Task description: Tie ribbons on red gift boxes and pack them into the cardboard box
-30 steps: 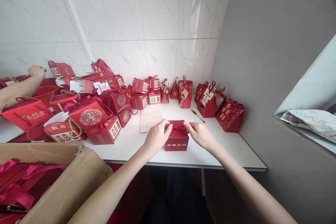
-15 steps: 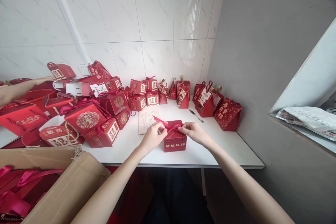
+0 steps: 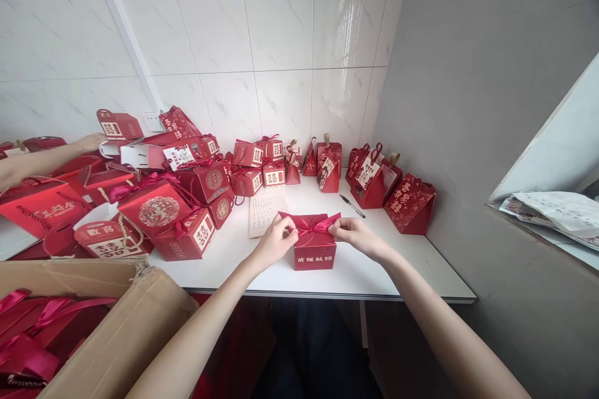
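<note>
A small red gift box (image 3: pixel 314 258) with pale lettering on its front stands upright on the white table, close to the near edge. Across its top lies a dark pink ribbon (image 3: pixel 309 222), knotted in the middle. At the box's left, my left hand (image 3: pixel 276 240) pinches one side of the ribbon between thumb and fingers. My right hand (image 3: pixel 353 234) pinches the other side at the right, with a ribbon end poking up above the fingers. Both hands hold the ribbon spread sideways.
Red gift boxes (image 3: pixel 156 212) are heaped at the left, where another person's arm (image 3: pixel 56 159) reaches in. More red boxes (image 3: pixel 369 181) line the back and right. A written notebook (image 3: pixel 262 215) and pen (image 3: pixel 350 205) lie behind. A cardboard box (image 3: pixel 140 318) stands front left.
My right hand has moved slightly right, drawing the ribbon out wider and straighter. My left hand stays nearly in place. The other person's hand has shifted a little right in view.
</note>
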`<state>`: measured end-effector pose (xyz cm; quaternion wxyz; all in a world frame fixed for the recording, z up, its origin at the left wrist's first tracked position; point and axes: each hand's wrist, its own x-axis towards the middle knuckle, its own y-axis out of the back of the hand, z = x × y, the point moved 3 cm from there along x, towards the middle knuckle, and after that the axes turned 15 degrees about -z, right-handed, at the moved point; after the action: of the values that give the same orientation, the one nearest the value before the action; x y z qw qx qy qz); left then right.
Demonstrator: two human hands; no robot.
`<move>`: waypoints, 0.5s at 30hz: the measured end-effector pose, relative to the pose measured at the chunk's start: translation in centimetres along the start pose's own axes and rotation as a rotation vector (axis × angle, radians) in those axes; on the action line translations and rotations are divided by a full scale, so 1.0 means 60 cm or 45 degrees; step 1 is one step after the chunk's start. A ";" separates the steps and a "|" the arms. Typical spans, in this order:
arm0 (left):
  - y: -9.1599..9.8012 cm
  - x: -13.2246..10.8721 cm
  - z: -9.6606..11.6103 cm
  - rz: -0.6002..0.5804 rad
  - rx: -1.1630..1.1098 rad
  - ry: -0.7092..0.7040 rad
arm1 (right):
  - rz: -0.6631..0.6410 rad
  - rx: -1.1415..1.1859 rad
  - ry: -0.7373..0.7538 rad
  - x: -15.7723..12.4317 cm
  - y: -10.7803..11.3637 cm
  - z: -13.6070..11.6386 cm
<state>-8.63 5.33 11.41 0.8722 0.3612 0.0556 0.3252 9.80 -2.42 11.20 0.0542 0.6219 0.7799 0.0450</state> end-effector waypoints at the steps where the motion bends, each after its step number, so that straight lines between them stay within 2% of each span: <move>1: 0.000 0.000 0.001 -0.003 -0.007 -0.004 | -0.011 -0.006 -0.014 -0.002 0.001 0.000; 3: 0.000 -0.001 0.003 -0.012 -0.014 -0.009 | 0.024 -0.085 -0.052 -0.005 0.008 -0.002; 4: -0.001 -0.002 0.005 -0.016 -0.014 -0.010 | 0.095 -0.157 -0.061 -0.007 0.014 -0.005; 7: -0.002 -0.002 0.009 -0.020 -0.021 -0.020 | 0.442 -0.450 -0.016 -0.010 0.035 -0.030; 9: -0.003 -0.001 0.011 -0.023 -0.037 -0.035 | 0.540 -0.663 0.057 -0.003 0.037 -0.054; 11: -0.005 0.001 0.013 -0.038 -0.049 -0.043 | 0.412 -0.849 0.135 0.016 0.026 -0.076; 15: -0.007 0.004 0.016 -0.069 -0.012 -0.037 | -0.131 -0.939 0.161 0.062 -0.007 -0.092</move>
<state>-7.88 4.69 11.84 0.8832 0.3600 0.0512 0.2963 7.79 1.10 16.50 0.2284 0.5168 0.7432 0.3584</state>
